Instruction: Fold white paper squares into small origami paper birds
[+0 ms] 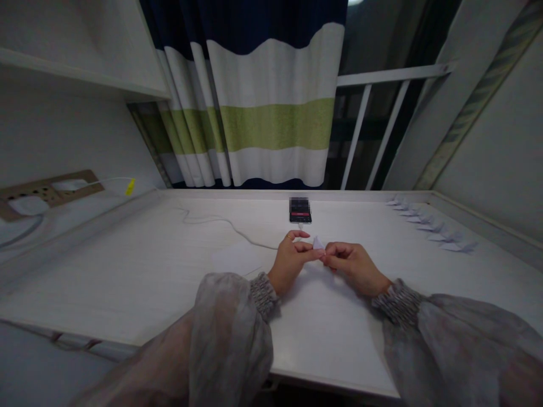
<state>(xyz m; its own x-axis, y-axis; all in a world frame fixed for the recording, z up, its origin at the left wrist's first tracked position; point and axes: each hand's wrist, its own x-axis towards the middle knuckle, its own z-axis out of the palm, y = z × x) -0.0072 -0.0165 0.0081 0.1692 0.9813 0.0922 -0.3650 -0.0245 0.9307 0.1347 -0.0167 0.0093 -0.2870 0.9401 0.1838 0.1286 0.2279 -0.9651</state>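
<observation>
Fingers of left hand (292, 263) and right hand (354, 265) pinch a small folded paper (318, 243).

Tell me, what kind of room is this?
Probably a bedroom or dorm study corner: a striped curtain hangs behind a white desk, a phone lies there on its charging cable, and the left hand and right hand pinch a folded paper.
</observation>
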